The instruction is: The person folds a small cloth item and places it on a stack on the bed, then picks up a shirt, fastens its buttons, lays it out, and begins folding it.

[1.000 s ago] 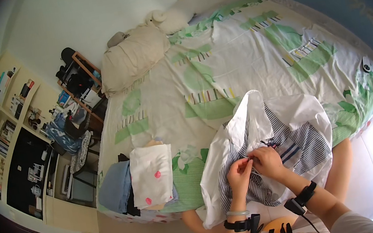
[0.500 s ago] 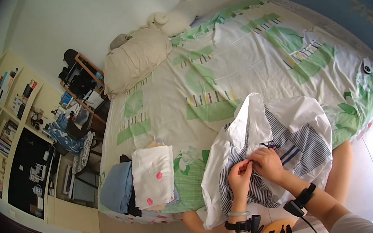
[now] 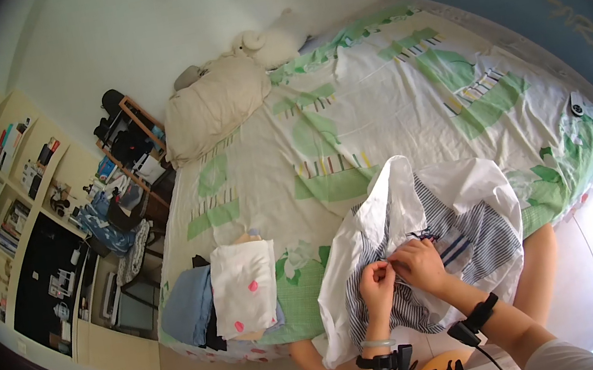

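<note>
A white garment with navy-striped panels [image 3: 478,237] lies spread across the near edge of the bed and over my lap. My left hand [image 3: 378,285] pinches the garment near its middle, fingertips pressed together. Touching it from the right, my right hand [image 3: 418,265] has its fingers closed on the same part of the cloth. The small bit between the fingertips is too small to make out. A dark embroidered patch shows just above my right hand.
Left of the garment are folded clothes, with a white piece with pink spots [image 3: 245,287] beside blue ones [image 3: 189,306]. A beige pillow [image 3: 216,104], a plush toy [image 3: 276,41] and a remote [image 3: 576,104] are on the bed [image 3: 265,182]. Shelves [image 3: 22,184] stand left.
The camera view has shifted slightly, so the bed and garment sit a little lower. Both hands stay together on the cloth, with only slight finger movement.
</note>
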A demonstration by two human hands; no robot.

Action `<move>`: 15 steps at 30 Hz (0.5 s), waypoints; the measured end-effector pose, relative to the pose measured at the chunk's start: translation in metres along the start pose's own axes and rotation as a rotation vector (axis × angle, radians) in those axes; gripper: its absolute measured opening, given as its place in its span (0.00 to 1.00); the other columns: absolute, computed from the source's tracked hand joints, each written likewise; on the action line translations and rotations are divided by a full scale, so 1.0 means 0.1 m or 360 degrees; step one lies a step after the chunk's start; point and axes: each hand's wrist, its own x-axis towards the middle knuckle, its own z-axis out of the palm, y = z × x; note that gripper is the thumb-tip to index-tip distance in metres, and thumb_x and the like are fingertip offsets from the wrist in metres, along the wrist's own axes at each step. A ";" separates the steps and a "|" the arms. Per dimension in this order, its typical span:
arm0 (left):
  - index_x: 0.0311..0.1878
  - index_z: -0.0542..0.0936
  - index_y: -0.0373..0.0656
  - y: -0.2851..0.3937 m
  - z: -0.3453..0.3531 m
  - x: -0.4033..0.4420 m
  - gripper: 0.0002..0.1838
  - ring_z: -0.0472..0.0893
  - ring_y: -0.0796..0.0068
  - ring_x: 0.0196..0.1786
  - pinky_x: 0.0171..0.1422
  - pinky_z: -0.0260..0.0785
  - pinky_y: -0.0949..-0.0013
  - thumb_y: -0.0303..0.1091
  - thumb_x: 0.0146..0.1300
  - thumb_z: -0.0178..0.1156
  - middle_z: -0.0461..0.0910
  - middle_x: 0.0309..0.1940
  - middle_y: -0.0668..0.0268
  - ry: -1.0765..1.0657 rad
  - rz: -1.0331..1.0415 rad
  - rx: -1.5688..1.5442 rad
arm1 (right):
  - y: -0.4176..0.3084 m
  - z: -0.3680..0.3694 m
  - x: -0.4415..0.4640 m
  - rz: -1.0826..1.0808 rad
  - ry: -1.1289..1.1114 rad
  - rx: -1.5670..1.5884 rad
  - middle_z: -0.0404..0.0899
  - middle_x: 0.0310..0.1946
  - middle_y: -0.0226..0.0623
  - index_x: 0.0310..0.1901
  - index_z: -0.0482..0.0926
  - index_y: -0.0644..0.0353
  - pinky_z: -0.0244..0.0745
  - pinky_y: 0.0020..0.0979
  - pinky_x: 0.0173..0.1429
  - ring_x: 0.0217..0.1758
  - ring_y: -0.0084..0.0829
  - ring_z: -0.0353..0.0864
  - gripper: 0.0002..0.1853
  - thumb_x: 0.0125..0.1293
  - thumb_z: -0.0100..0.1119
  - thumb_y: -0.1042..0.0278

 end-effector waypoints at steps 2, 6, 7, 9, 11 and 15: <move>0.37 0.75 0.36 0.04 0.03 -0.01 0.05 0.75 0.85 0.27 0.33 0.68 0.82 0.22 0.59 0.61 0.77 0.26 0.70 0.0003 0.0069 0.0116 | 0.01 0.00 0.00 -0.0002 0.0013 -0.0027 0.81 0.31 0.26 0.32 0.82 0.50 0.63 0.34 0.42 0.39 0.28 0.77 0.06 0.50 0.61 0.65; 0.37 0.75 0.36 0.02 -0.02 0.02 0.07 0.75 0.84 0.28 0.35 0.69 0.81 0.20 0.56 0.62 0.77 0.27 0.69 -0.0061 0.0017 0.0172 | 0.00 0.00 0.01 0.0010 -0.0056 -0.0068 0.81 0.31 0.27 0.32 0.82 0.50 0.63 0.34 0.43 0.38 0.29 0.77 0.07 0.49 0.61 0.65; 0.37 0.75 0.36 0.00 -0.02 0.01 0.07 0.75 0.84 0.28 0.35 0.69 0.81 0.20 0.56 0.62 0.77 0.27 0.69 -0.0065 0.0013 0.0174 | 0.00 0.00 0.00 0.0013 -0.0049 -0.0061 0.81 0.30 0.28 0.32 0.82 0.51 0.63 0.34 0.43 0.38 0.29 0.77 0.07 0.49 0.61 0.65; 0.37 0.76 0.36 0.02 -0.01 0.02 0.07 0.75 0.84 0.28 0.34 0.68 0.81 0.20 0.56 0.63 0.78 0.27 0.69 -0.0025 0.0045 0.0120 | 0.02 0.03 -0.01 0.0011 -0.0013 -0.0058 0.81 0.30 0.28 0.31 0.81 0.51 0.64 0.33 0.43 0.38 0.30 0.77 0.07 0.48 0.61 0.66; 0.37 0.76 0.36 0.08 0.01 0.00 0.06 0.75 0.85 0.28 0.33 0.68 0.82 0.21 0.56 0.63 0.78 0.27 0.69 -0.0010 0.0031 0.0136 | 0.03 0.04 -0.01 0.0005 0.0027 -0.0055 0.81 0.30 0.29 0.30 0.81 0.52 0.65 0.33 0.43 0.38 0.31 0.77 0.07 0.46 0.62 0.67; 0.36 0.77 0.35 0.06 -0.01 0.02 0.06 0.74 0.86 0.27 0.32 0.67 0.82 0.22 0.57 0.64 0.78 0.26 0.70 -0.0001 -0.0063 0.0136 | 0.03 0.02 -0.02 0.0046 0.0010 0.0052 0.81 0.30 0.30 0.31 0.80 0.52 0.65 0.33 0.44 0.38 0.32 0.77 0.06 0.48 0.61 0.67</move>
